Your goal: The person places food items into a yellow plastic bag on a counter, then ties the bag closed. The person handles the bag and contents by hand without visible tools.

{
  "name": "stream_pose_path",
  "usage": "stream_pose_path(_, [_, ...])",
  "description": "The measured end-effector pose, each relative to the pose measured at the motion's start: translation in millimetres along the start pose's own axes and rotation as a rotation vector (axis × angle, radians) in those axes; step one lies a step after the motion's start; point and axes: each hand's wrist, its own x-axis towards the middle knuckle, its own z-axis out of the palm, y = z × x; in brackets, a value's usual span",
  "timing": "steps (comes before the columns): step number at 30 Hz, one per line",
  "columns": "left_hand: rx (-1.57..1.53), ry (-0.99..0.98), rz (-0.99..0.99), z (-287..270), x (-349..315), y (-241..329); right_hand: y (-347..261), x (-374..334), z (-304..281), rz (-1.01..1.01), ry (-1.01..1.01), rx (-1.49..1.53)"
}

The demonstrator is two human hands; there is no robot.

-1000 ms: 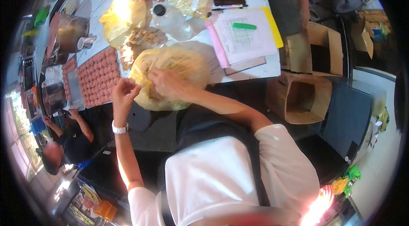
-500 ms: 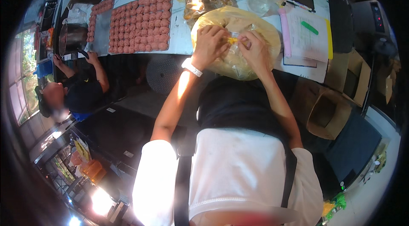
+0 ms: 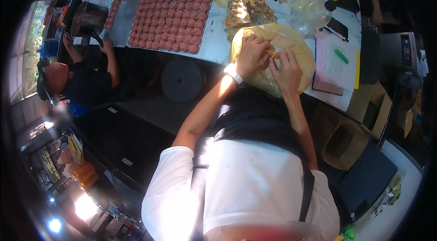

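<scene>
Yellow bag (image 3: 291,47) sits full at surface (image 3: 214,45) edge. Left hand (image 3: 252,54) and right hand (image 3: 284,70) close together, pinching its mouth. Knot looks unfinished.

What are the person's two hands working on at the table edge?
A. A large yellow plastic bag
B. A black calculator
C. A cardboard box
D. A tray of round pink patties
A: both the left hand and the right hand rest on top of the large yellow plastic bag, fingers pinching its upper folds, while the tray of round pink patties lies untouched further left.
</scene>
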Motion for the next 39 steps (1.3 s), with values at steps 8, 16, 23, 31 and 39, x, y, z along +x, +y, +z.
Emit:
stream_pose_path(8, [-0.102, 0.108, -0.039, 5, -2, 2, 0, 1, 5, 0.012, 0.11, -0.065])
stream_pose_path(16, [-0.061, 0.166, -0.022, 8, -2, 6, 0, 5, 8, 0.124, 0.088, 0.143])
stream_pose_path(23, [-0.076, 0.19, 0.011, 5, -1, 5, 4, -4, 7, 0.145, 0.058, 0.288])
stream_pose_path(31, [-0.111, 0.119, -0.084, 7, 0, 4, 2, -4, 8, 0.178, 0.087, 0.274])
stream_pose_path(39, [-0.157, 0.047, -0.112, 1, 3, 4, -9, -7, 14, 0.22, 0.222, 0.304])
